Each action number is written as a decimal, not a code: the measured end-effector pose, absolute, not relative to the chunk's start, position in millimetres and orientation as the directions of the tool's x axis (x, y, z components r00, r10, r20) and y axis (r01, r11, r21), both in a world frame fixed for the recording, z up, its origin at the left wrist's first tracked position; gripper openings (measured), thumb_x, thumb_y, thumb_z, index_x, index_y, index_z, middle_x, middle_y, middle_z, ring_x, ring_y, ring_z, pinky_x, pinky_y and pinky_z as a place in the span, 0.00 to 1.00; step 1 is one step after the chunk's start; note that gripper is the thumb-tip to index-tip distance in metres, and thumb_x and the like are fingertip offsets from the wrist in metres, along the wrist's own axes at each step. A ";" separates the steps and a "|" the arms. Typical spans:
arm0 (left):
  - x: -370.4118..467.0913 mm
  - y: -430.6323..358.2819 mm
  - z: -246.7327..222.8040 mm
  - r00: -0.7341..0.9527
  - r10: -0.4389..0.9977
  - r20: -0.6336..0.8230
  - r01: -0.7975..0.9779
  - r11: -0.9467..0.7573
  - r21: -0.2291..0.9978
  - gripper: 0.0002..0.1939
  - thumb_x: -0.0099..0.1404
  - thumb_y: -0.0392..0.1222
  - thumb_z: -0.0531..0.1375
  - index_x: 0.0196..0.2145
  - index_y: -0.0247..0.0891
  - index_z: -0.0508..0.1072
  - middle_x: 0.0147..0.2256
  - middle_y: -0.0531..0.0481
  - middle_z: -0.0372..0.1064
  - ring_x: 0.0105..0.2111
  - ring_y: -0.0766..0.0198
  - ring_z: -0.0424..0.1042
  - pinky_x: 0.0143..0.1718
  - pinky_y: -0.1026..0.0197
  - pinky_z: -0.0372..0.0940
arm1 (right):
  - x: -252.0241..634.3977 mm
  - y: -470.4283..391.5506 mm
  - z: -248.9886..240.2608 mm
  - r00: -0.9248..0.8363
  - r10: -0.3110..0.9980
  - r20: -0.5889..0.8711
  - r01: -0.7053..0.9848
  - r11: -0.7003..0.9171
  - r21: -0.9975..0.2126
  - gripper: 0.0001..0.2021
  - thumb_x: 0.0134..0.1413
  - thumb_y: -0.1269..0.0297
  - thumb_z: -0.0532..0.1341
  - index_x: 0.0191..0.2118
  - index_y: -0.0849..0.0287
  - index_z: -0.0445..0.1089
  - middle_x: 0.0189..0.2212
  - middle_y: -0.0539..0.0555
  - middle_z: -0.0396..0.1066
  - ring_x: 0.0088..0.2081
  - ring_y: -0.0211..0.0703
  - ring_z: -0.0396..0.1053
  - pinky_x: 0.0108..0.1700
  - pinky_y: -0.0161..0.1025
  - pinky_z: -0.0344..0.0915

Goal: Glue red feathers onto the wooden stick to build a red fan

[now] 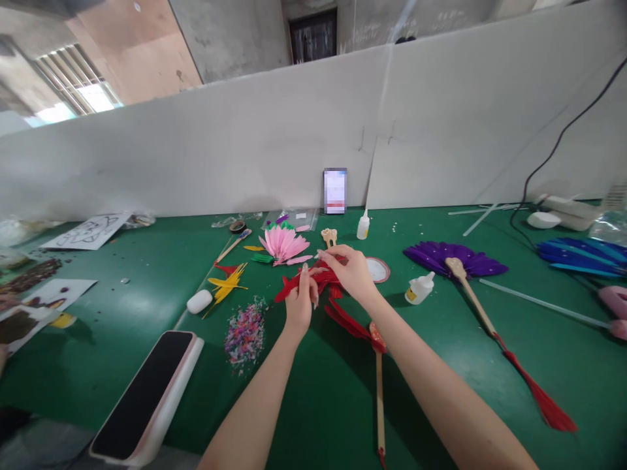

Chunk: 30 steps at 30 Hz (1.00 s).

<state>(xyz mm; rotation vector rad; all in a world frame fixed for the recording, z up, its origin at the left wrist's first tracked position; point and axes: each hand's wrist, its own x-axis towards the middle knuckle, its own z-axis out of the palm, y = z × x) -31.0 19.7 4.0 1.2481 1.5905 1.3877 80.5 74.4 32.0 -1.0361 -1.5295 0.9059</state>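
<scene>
From the head view: a person's left hand (pixel 300 303) pinches red feathers (pixel 289 287) mid-frame above a green worktop (pixel 318 418), while the right hand (pixel 353 273) arches over their upper edge, its fingers drawn together, their grip impossible to tell. The feathers look light, soft and easily creased, likely best taken by their stiffer base ends. A wooden handle (pixel 379 405) lies lower centre.

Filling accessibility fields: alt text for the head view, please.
A person's left hand holds red feathers over a green table, the right hand close beside it. Nearby lie pink feathers, a purple feather fan and a patch of multicolored flakes.
</scene>
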 end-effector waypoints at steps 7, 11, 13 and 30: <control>-30.3 18.1 2.3 -0.308 0.948 0.073 0.279 0.017 0.960 0.31 0.63 0.58 0.42 0.10 0.38 0.57 0.10 0.55 0.55 0.16 0.70 0.60 0.24 0.66 0.58 | 74.0 76.3 21.9 -0.135 0.962 0.236 0.099 0.250 -0.963 0.14 0.51 0.53 0.55 0.26 0.59 0.65 0.26 0.54 0.71 0.31 0.44 0.69 0.37 0.41 0.65; -26.3 14.3 8.2 -0.308 0.949 0.068 0.308 0.032 0.951 0.31 0.64 0.57 0.43 0.10 0.38 0.57 0.11 0.55 0.55 0.16 0.71 0.60 0.23 0.66 0.57 | 73.2 78.2 16.3 -0.105 0.954 0.282 0.173 0.297 -0.939 0.13 0.54 0.54 0.53 0.27 0.58 0.62 0.26 0.54 0.69 0.28 0.43 0.68 0.35 0.41 0.65; -25.3 12.8 10.9 -0.301 0.951 0.070 0.277 0.017 0.961 0.30 0.64 0.56 0.43 0.11 0.37 0.58 0.14 0.55 0.59 0.16 0.72 0.60 0.22 0.67 0.57 | 76.1 79.7 16.4 -0.062 0.949 0.309 0.214 0.315 -0.925 0.13 0.55 0.55 0.52 0.27 0.58 0.62 0.26 0.54 0.69 0.27 0.43 0.67 0.34 0.42 0.64; -27.1 4.3 4.6 -0.332 0.834 0.440 0.208 -0.391 0.897 0.23 0.66 0.49 0.45 0.24 0.35 0.71 0.12 0.58 0.50 0.12 0.73 0.53 0.18 0.67 0.54 | 72.4 70.4 26.4 -0.337 0.917 0.215 0.024 0.236 -0.971 0.09 0.49 0.62 0.58 0.26 0.61 0.70 0.24 0.53 0.72 0.27 0.40 0.69 0.32 0.36 0.66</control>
